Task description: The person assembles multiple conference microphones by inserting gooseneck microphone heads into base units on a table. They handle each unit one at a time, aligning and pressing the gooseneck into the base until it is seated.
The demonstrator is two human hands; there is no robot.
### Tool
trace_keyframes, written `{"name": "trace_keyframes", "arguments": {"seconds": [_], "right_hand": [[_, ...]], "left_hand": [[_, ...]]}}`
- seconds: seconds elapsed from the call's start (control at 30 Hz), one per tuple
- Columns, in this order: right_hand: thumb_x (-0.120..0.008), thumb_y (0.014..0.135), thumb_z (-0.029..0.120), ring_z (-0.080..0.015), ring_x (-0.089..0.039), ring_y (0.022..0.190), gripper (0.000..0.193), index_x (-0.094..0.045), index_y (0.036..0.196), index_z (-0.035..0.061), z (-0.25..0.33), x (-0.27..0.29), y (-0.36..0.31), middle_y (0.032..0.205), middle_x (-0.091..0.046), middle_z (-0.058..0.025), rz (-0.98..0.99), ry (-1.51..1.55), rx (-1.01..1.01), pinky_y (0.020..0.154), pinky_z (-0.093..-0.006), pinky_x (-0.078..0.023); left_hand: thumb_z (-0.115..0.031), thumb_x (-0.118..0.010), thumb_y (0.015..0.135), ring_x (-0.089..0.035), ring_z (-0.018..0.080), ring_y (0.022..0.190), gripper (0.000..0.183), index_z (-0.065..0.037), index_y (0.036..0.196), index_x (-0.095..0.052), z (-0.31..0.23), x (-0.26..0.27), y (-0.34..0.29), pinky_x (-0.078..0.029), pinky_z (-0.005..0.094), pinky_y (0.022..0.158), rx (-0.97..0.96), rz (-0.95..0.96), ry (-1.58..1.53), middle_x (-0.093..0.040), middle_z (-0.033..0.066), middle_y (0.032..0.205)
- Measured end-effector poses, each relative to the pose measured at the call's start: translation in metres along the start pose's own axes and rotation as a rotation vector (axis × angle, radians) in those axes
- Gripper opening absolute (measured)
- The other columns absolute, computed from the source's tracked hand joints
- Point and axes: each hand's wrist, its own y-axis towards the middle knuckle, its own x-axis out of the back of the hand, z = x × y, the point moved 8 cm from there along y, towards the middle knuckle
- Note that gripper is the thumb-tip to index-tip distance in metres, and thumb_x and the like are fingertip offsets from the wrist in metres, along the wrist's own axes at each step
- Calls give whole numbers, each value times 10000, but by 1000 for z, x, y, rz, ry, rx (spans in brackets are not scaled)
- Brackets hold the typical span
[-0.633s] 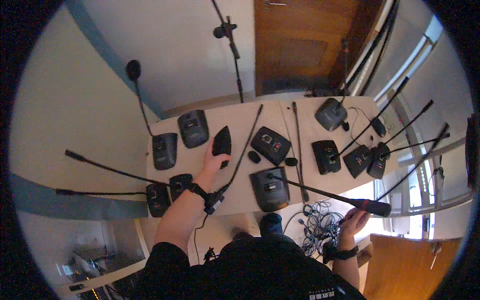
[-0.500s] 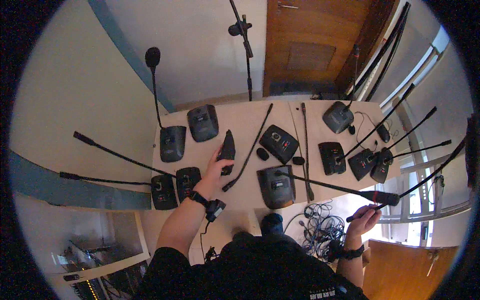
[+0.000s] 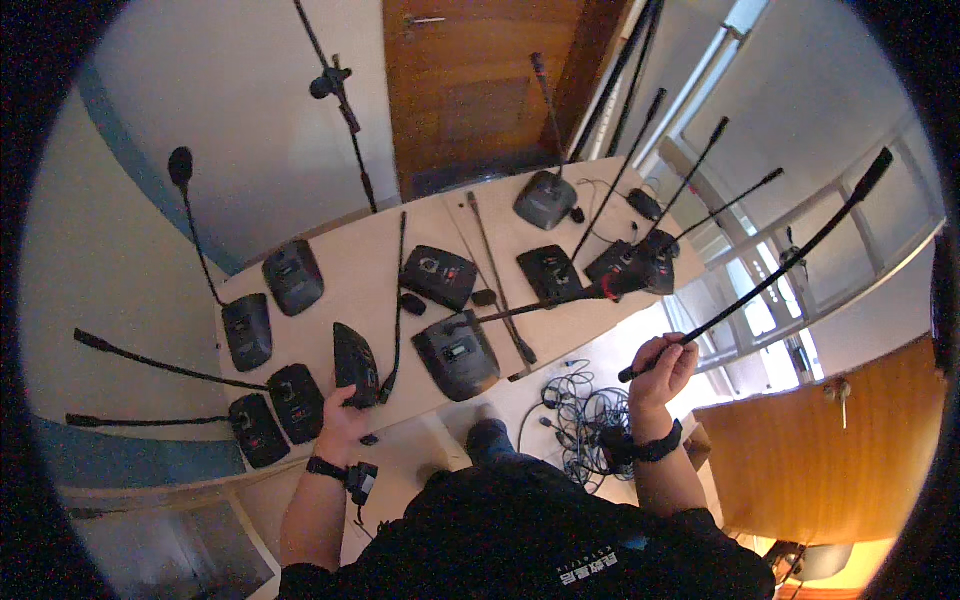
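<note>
In my left hand [image 3: 342,420] is a black microphone base [image 3: 354,362], tilted up on its side near the table's front edge. My right hand [image 3: 664,370] is closed round the lower end of a detached gooseneck microphone [image 3: 780,270], which slants up to the right, off the table. Beside the held base lies a loose gooseneck [image 3: 399,305]. A base with its gooseneck attached [image 3: 457,355] stands to the right; its neck reaches right, ending in a thick head with a red ring. Another loose gooseneck [image 3: 497,275] lies farther right.
More microphone bases stand on the table [image 3: 345,285], several with goosenecks rising at left and right. Tangled cables [image 3: 575,430] lie on the floor by the front edge. A microphone stand [image 3: 350,130] and wooden door [image 3: 465,90] are behind; a wooden cabinet [image 3: 830,450] is at right.
The view has turned to the right. My left hand has brought the base closer to the table's near edge. In my right hand the gooseneck shows more fully, pointing up and right.
</note>
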Motion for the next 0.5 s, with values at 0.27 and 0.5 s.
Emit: {"name": "trace_keyframes", "arguments": {"seconds": [0.27, 0.5], "right_hand": [[-421, 968, 255, -101, -372, 399, 196, -425, 954, 60, 9, 18, 0, 545, -417, -24, -84, -51, -30, 347, -224, -289], [-386, 978, 231, -95, -357, 391, 177, -433, 948, 63, 11, 26, -1, 521, -398, -18, -126, -104, -16, 353, -213, -268]], "left_hand": [[-293, -630, 727, -441, 307, 1157, 576, -102, 1243, -458, 42, -40, 5, -353, 509, 989, 93, 178, -141, -488, 113, 1245], [-394, -614, 815, -469, 304, 1128, 530, -92, 1223, -462, 37, -35, -6, -406, 519, 940, 21, 119, -107, -487, 119, 1237]]}}
